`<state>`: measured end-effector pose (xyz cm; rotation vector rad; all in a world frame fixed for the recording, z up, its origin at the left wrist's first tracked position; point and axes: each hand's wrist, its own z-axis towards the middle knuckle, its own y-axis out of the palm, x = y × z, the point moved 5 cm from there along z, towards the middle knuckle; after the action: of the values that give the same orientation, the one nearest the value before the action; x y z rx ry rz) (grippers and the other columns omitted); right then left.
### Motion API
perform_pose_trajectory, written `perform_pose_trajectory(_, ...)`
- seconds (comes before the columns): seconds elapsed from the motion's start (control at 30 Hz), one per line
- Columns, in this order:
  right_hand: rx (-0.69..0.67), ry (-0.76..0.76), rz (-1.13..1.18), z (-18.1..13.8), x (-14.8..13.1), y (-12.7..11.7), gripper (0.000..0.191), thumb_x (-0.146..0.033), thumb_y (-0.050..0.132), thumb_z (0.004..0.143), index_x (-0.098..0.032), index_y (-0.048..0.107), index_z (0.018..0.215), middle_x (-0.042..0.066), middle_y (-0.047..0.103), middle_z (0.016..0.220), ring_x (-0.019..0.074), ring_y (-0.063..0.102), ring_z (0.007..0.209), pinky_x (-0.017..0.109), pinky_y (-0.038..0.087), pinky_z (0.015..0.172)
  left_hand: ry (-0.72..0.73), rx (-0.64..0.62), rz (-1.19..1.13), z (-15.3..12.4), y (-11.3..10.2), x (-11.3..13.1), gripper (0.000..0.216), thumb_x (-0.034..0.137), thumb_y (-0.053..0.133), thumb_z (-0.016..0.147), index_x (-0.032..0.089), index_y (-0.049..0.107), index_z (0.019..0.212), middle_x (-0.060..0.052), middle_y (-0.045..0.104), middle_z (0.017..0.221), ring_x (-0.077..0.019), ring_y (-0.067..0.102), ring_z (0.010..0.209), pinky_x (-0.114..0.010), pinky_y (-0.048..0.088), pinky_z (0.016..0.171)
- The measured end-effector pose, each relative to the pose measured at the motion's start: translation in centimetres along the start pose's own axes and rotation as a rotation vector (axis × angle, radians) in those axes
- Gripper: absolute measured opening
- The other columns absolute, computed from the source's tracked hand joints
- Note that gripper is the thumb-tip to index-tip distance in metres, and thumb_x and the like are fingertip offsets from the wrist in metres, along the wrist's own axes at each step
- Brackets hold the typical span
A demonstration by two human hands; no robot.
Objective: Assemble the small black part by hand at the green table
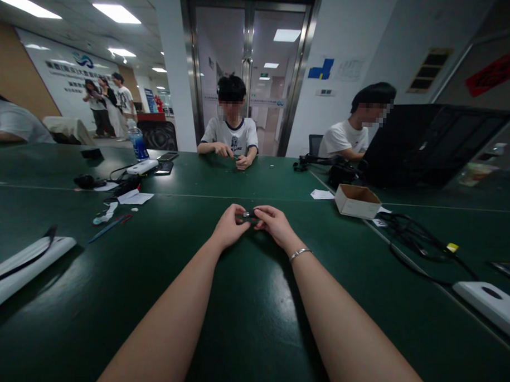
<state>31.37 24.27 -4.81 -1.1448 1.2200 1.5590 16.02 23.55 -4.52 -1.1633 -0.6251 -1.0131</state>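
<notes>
A small dark object with a silver end [247, 214], perhaps a USB stick, is held just above the table between my two hands. My right hand [274, 225], with a silver bracelet [299, 253] at the wrist, pinches its dark end between thumb and fingers. The fingers of my left hand [231, 226] curl around the silver end, with the thumb lower down. How firmly the left fingers touch it is hard to make out. Both forearms reach forward over the green table [250, 324].
Papers [135, 197], cables and a blue pen-like stick [110, 228] lie to the left, near a bottle [137, 139]. An open white box [357, 200] and coiled black cable [421, 236] are on the right. Opposite sits a person [230, 131]; another sits by a large black monitor [428, 144].
</notes>
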Motion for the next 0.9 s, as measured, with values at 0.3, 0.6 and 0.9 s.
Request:
perform_pose_trajectory(0.3,-0.008,-0.004,-0.003,0.06,0.02,0.03,0.024,-0.026,0.08,0.073,-0.015,0.067,0.09,0.002,0.067,0.073,0.0078,0.057,0.048,0.022,0.058,0.055,-0.024,0.023,0.033,0.09,-0.11,-0.31,0.028,0.044,0.057,0.084,0.018,0.062,0.094,-0.006,0.057,0.105,-0.0156,0.058,0.085,-0.027,0.046,0.079)
perform_pose_trajectory(0.6,-0.005,-0.005,-0.007,-0.01,-0.11,0.13,0.022,-0.024,0.079,0.074,-0.015,0.067,0.09,0.002,0.067,0.073,0.0079,0.057,0.048,0.023,0.058,0.055,-0.002,-0.013,0.033,0.46,0.35,-1.03,0.027,0.042,0.05,0.088,0.019,0.064,0.094,-0.007,0.056,0.104,-0.0182,0.056,0.095,-0.03,0.045,0.086)
perform_pose_trajectory(0.9,-0.015,0.005,-0.005,0.08,-0.06,0.06,0.025,-0.025,0.08,0.073,-0.014,0.066,0.09,0.002,0.067,0.073,0.008,0.057,0.047,0.02,0.056,0.053,0.028,-0.024,0.044,0.24,0.25,-0.46,0.02,0.038,0.051,0.087,0.021,0.061,0.088,-0.003,0.055,0.094,-0.0154,0.056,0.083,-0.027,0.047,0.076)
